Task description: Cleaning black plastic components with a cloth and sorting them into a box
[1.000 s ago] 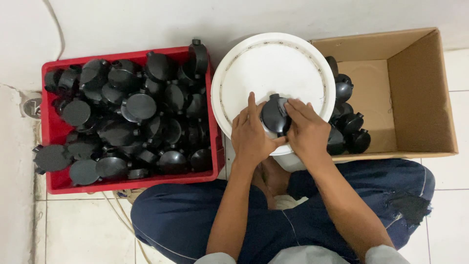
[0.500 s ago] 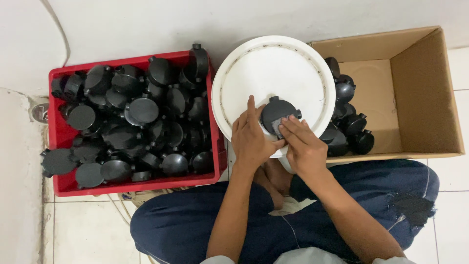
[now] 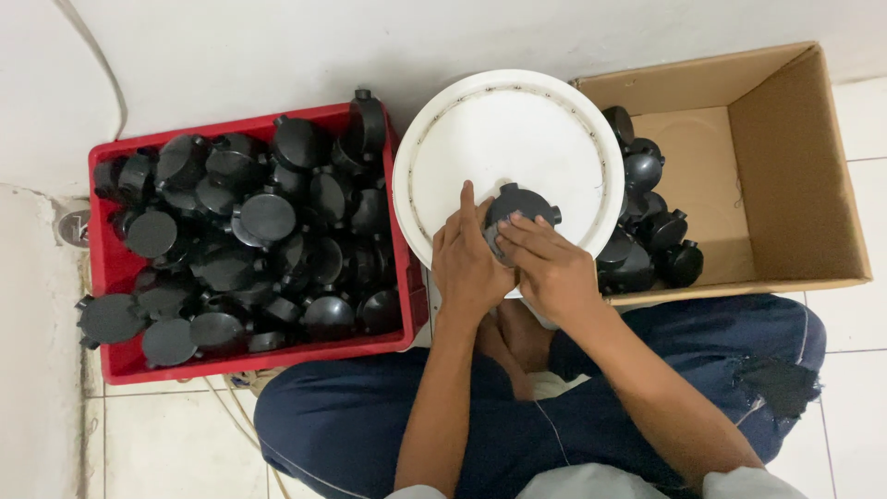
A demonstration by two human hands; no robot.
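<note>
Crate [image 3: 109, 365], red plastic, at the left: heaped with black round junction boxes [image 3: 268, 217]. Centre: white bucket lid [image 3: 480, 120], serving as a work surface. On it, one black round box [image 3: 523, 205] with short stub outlets, likely light, rigid moulded plastic, smooth-faced; best held by the rim or stubs. Left hand [image 3: 469, 263] clasps its near-left edge, fingers closed against it; right hand [image 3: 547, 263] lies across its front, fingers pressed together on it. Right: cardboard carton [image 3: 785, 157], holding several like boxes [image 3: 647, 231] at its left side.
</note>
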